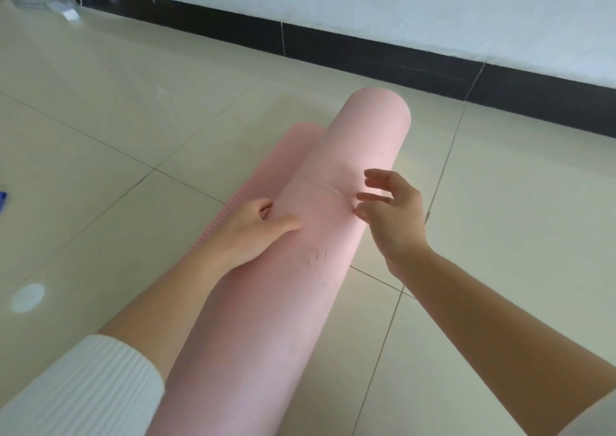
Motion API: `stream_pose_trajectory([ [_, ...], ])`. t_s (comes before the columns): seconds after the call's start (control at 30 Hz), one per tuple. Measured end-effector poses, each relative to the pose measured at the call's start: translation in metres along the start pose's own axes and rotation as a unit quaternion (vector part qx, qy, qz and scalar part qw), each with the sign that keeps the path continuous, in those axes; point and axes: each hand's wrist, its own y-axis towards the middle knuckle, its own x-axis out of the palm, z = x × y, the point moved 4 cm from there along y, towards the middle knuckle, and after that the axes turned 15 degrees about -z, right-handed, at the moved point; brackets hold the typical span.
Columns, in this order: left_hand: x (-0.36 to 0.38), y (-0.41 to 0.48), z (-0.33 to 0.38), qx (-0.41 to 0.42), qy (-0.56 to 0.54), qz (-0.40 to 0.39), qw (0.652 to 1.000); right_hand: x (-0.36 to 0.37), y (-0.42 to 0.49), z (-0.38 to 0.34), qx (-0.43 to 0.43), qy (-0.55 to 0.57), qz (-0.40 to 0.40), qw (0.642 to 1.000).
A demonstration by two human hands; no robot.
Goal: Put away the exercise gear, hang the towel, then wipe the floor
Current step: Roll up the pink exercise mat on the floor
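Observation:
A pink exercise mat (350, 155) lies on the tiled floor, mostly rolled into a thick tube that runs from the bottom centre toward the wall. A short ribbed flap of it still lies flat on the left of the roll. My left hand (256, 232) presses on the left side of the roll, thumb on top and fingers tucked at the seam between roll and flap. My right hand (393, 215) hovers at the right side of the roll with fingers spread, barely touching it.
Beige floor tiles (133, 109) spread all around. A white wall with a black skirting board (366, 52) runs across the back. A small white object with clear plastic (66, 10) lies at the far left corner. A blue item (2, 200) peeks in at the left edge.

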Motion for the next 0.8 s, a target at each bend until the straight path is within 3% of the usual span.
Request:
stream_pose_trajectory([
  [0.07, -0.017, 0.004, -0.006, 0.021, 0.017, 0.058, 0.998, 0.006, 0.003, 0.013, 0.074, -0.039, 0.029, 0.996],
  [0.17, -0.039, 0.006, -0.001, 0.114, 0.13, 0.139, 0.975, 0.023, 0.006, 0.037, 0.196, -0.039, -0.022, 0.98],
  [0.27, -0.06, 0.01, -0.012, 0.083, 0.204, 0.19, 0.957, 0.042, 0.008, 0.051, 0.233, 0.02, -0.062, 0.97],
  [0.37, -0.073, 0.013, -0.028, -0.014, 0.135, 0.16, 0.978, 0.054, 0.015, 0.059, 0.219, 0.082, -0.057, 0.971],
  [0.47, -0.08, 0.012, -0.041, -0.058, -0.007, 0.086, 0.995, 0.078, 0.015, 0.064, 0.274, 0.117, -0.142, 0.944],
  [0.53, -0.08, 0.006, -0.044, -0.052, -0.02, 0.051, 0.997, 0.095, 0.013, 0.063, 0.287, 0.162, -0.186, 0.926],
  [0.63, -0.075, 0.001, -0.046, -0.046, -0.031, 0.027, 0.998, 0.095, 0.01, 0.06, 0.278, 0.203, -0.136, 0.929],
  [0.8, -0.033, -0.014, -0.04, -0.01, -0.116, -0.037, 0.992, 0.045, -0.005, 0.064, 0.287, 0.167, -0.072, 0.941],
])
